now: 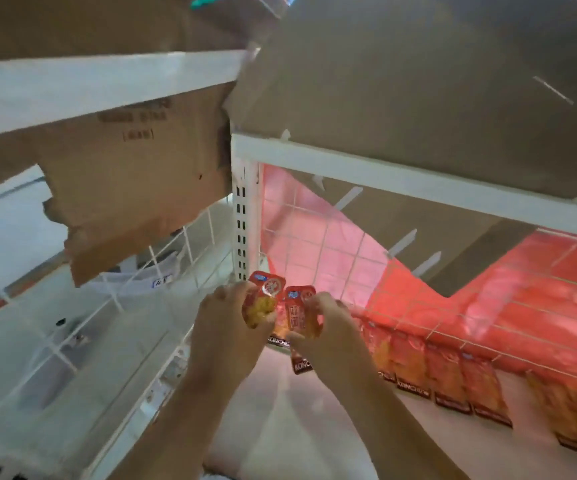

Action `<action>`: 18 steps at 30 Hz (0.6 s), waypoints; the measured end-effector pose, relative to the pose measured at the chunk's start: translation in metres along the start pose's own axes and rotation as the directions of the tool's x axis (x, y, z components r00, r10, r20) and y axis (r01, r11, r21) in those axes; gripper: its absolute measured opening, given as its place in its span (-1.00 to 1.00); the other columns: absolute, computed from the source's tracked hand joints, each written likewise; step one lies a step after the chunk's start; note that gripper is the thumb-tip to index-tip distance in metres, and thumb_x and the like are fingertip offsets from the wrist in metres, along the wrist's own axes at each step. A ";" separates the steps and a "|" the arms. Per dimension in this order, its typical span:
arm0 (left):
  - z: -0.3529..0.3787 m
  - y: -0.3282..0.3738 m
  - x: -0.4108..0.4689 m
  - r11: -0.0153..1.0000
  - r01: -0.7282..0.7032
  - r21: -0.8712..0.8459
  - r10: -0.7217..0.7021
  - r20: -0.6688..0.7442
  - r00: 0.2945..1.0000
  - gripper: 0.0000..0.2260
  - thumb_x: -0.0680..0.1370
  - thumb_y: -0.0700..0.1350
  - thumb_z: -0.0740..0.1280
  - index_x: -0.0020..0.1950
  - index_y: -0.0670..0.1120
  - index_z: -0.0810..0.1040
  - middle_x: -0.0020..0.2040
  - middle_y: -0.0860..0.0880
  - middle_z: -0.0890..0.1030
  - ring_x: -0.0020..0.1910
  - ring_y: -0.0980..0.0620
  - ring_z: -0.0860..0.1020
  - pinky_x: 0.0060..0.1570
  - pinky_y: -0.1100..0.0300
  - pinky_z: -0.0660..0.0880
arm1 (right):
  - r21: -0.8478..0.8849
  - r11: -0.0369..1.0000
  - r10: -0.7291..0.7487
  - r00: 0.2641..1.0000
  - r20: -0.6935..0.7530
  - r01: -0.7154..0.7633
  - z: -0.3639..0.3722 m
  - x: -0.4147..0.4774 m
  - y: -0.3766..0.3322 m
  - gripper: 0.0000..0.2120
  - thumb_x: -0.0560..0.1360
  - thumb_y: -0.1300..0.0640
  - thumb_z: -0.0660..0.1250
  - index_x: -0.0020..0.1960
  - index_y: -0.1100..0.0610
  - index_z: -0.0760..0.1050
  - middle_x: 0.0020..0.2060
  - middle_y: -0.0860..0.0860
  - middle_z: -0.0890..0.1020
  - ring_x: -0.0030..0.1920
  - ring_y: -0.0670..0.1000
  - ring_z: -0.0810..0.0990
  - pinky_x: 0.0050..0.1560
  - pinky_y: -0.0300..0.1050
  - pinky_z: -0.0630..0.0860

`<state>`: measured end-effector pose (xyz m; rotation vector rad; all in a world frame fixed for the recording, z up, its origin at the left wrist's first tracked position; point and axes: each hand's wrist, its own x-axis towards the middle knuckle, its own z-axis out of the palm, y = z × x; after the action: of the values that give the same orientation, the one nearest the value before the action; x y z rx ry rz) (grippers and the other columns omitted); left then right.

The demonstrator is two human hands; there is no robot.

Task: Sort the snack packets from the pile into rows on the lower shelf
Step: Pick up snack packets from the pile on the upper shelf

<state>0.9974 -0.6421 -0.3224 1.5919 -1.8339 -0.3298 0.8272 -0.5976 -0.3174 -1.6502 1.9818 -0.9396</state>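
My left hand (224, 317) grips a red and orange snack packet (263, 299), held upright near the white shelf post. Right beside it, my right hand (328, 317) grips a second red packet (299, 311). Both packets hover above the left end of the lower shelf (315, 420). Below the hands, more packets (282, 337) stand at the shelf's back. A row of the same orange packets (453, 379) runs along the back wire mesh to the right.
A white slotted post (243, 216) stands just behind the hands. Cardboard boxes (418, 81) overhang the upper shelf, and a torn cardboard sheet (134, 188) hangs at the left. Wire mesh (332, 244) backs the shelf. A white wire divider (134, 341) borders the left bay.
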 end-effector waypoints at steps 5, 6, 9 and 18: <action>0.044 -0.025 0.002 1.000 0.000 -0.006 0.000 0.059 0.998 -0.52 0.39 0.08 0.59 0.25 -0.06 0.64 0.00 -0.10 0.65 -0.03 -0.16 0.60 0.03 -0.01 0.56 | -0.172 0.967 0.196 0.980 0.031 -0.188 0.038 0.014 0.005 -0.49 0.36 -0.26 0.42 0.25 -0.11 0.45 0.07 -0.06 0.60 0.13 0.04 0.58 0.09 -0.07 0.50; 0.051 -0.030 0.001 1.000 0.012 -0.009 -0.011 0.068 0.998 -0.54 0.39 0.08 0.58 0.24 -0.05 0.64 0.01 -0.09 0.65 -0.03 -0.15 0.60 0.02 -0.01 0.57 | -0.194 0.959 0.217 0.975 0.042 -0.205 0.043 0.017 0.007 -0.44 0.38 -0.27 0.40 0.32 -0.09 0.43 0.12 -0.02 0.59 0.18 0.08 0.55 0.13 -0.06 0.49; 0.063 -0.042 -0.001 0.995 0.092 -0.032 -0.089 0.090 0.992 -0.58 0.40 0.06 0.54 0.22 0.00 0.63 0.03 -0.04 0.62 0.02 -0.09 0.60 0.06 0.01 0.57 | -0.189 0.953 0.252 0.966 0.051 -0.238 0.054 0.027 0.010 -0.47 0.40 -0.17 0.40 0.28 0.01 0.43 0.08 0.06 0.59 0.15 0.15 0.56 0.09 -0.05 0.51; 0.079 -0.056 0.019 0.996 0.063 0.068 -0.073 0.158 0.985 -0.66 0.50 0.21 0.37 0.10 0.00 0.64 -0.03 -0.03 0.64 -0.01 -0.10 0.58 0.06 -0.01 0.52 | -0.202 0.920 0.354 0.933 0.065 -0.335 0.066 0.053 0.008 -0.41 0.41 -0.15 0.45 0.33 0.07 0.37 0.16 0.11 0.49 0.24 0.21 0.49 0.15 0.03 0.47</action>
<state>0.9907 -0.6910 -0.4083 1.7176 -1.9294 -0.4467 0.8542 -0.6644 -0.3632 -1.3396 2.2488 -0.5427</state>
